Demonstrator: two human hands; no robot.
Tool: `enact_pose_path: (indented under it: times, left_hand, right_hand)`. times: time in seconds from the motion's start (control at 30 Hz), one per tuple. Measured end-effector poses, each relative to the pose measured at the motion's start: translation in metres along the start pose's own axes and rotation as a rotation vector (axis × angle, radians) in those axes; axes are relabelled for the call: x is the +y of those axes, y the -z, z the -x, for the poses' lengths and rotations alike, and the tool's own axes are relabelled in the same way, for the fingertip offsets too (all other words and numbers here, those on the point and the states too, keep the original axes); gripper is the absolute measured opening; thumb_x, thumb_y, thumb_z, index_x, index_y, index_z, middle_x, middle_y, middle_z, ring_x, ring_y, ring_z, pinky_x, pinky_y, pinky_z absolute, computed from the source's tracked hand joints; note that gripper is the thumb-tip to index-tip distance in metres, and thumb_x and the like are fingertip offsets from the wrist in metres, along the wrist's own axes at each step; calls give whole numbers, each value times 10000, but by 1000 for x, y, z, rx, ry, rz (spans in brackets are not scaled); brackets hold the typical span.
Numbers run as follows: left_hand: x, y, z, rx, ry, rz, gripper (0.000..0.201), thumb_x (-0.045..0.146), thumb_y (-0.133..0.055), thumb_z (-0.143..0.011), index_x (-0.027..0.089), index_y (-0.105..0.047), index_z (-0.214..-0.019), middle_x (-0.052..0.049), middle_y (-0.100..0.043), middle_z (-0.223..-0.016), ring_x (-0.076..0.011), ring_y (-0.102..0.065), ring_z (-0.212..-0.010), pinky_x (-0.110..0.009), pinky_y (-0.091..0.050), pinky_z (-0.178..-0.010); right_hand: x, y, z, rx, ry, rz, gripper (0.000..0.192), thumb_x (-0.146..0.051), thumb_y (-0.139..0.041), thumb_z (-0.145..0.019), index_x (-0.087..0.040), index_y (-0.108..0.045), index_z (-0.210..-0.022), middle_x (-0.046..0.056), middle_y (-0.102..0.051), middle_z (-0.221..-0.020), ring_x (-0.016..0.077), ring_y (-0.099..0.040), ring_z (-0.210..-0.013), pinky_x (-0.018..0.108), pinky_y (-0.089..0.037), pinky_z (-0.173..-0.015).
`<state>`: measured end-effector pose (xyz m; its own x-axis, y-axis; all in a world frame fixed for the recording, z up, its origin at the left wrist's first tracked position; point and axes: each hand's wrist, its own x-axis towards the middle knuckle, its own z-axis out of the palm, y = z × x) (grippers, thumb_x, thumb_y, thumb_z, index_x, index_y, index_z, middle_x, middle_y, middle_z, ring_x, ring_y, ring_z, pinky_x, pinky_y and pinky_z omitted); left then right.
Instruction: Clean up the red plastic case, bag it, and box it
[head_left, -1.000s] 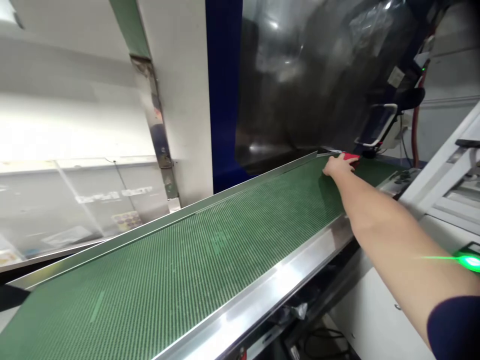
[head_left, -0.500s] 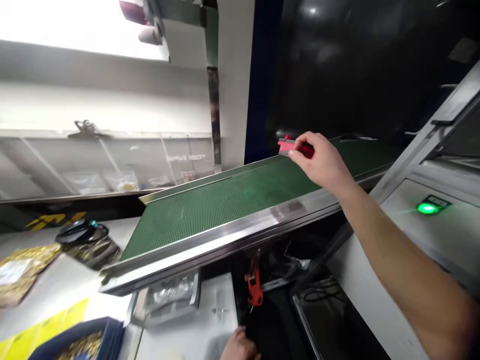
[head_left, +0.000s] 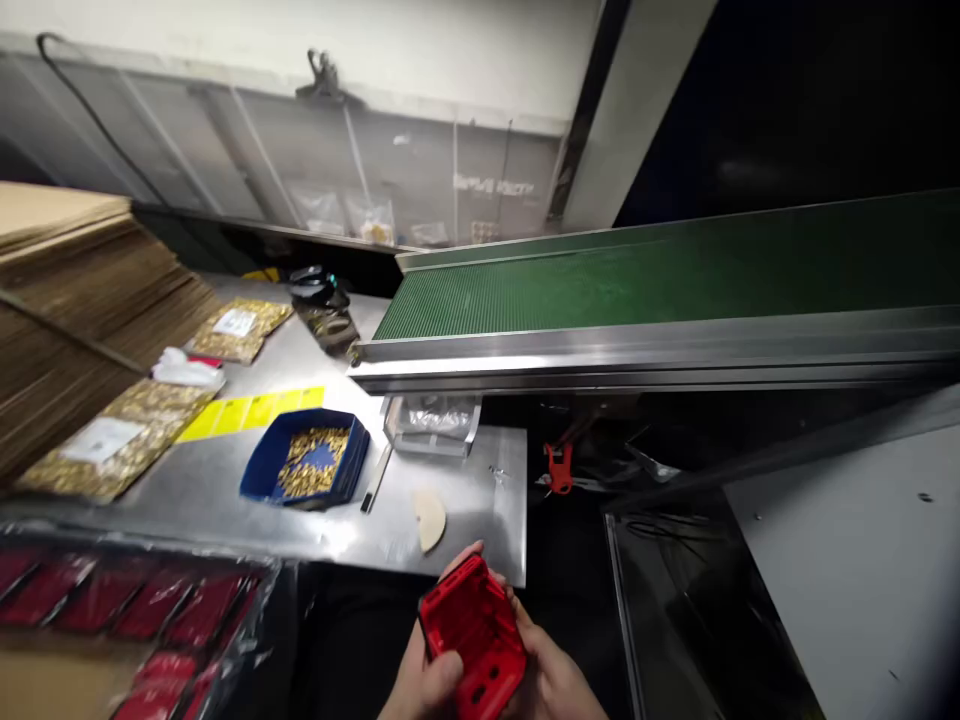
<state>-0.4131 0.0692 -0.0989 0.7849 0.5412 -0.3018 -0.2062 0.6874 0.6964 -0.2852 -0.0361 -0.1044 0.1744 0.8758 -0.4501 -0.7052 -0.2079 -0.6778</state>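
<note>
A red plastic housing (head_left: 477, 635), hollow side up with ribs and small openings inside, is held low in front of me. My left hand (head_left: 426, 678) grips its left side, the thumb over the near edge and fingers beyond the far end. At the right side my right hand (head_left: 553, 672) has its fingers around the edge; part of that hand is hidden behind the housing. Just past my hands, a pale half-round piece (head_left: 430, 520) lies on the metal table (head_left: 480, 520). Farther left on the table sits a blue bin (head_left: 259, 470) of small brass-coloured parts.
A green conveyor belt (head_left: 555, 290) with a metal side rail (head_left: 637, 350) runs across to the right. Stacked cardboard (head_left: 82, 320) and bags of brass parts (head_left: 247, 328) stand left. Bagged red parts (head_left: 187, 610) fill a box at lower left. An orange-red tool (head_left: 559, 468) hangs below the conveyor.
My right hand has come down from above the conveyor, where it held a small red and grey piece. Both hands now hold the red housing. The view has swung left and down.
</note>
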Motion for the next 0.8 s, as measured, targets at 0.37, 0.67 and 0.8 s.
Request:
enact_pose_path:
  times: [0.37,0.67,0.8]
  left_hand:
    - [-16,-2,71,-268,515,244,884,439,-865,-723,181,-482,-1476,-149,-663,-1293,-286,-662,-1127,-355,-478,-938]
    - [-4,0,64,-257,527,132,717,590,-844,-745,129,-648,-1258,-87,-662,-1027,-174,-610,-880,-269,-486,-811]
    - [-10,-6,63,-231,547,128,615,535,-817,-799,114,-661,-1219,-74,-652,-981,-142,-586,-802,-236,-461,-745]
  right_hand:
    - [-17,7,25,79,148,535,371,-515,-554,-1008,-193,-671,-865,43,-689,-803,164,-629,-740,270,-507,-696]
    - [2,-10,30,41,208,461,329,-412,-559,-1025,-184,-655,-808,31,-676,-762,152,-621,-708,261,-489,-678]
    - [3,-6,31,70,216,490,334,-409,-548,-1028,-186,-627,-791,18,-645,-744,144,-596,-696,254,-468,-667]
